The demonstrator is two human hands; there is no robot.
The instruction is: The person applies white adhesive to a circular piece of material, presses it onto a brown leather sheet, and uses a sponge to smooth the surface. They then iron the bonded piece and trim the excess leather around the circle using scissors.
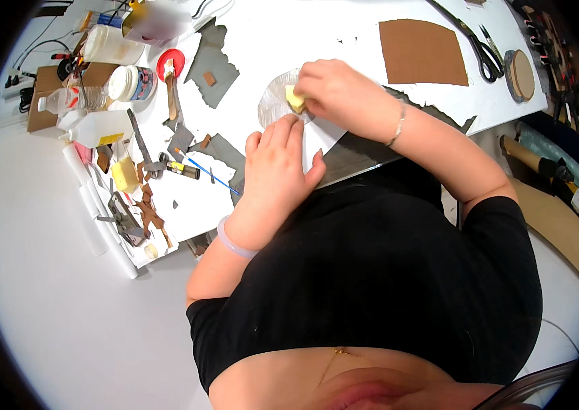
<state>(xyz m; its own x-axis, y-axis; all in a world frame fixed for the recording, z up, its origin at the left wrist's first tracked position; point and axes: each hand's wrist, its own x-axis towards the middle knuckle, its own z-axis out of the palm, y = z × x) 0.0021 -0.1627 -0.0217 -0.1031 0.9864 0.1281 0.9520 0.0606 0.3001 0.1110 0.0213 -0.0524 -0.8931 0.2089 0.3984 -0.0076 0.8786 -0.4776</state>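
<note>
My right hand (327,89) grips a small yellow sponge piece (292,97) against a pale, silvery grey rounded piece (272,96) lying on the worktable. My left hand (274,164) rests just below the sponge, its fingertips on the lower edge of that piece and its thumb apart, resting on white material (315,140) near the table's front edge. Part of the rounded piece is hidden under both hands.
A brown square sheet (422,51), black scissors (487,58) and round boards (520,75) lie right. Tubs (129,83), a bottle (64,101), a brush (171,89), a blue paintbrush (204,167), scraps (211,61) and another sponge (125,174) crowd the left of the table (330,27).
</note>
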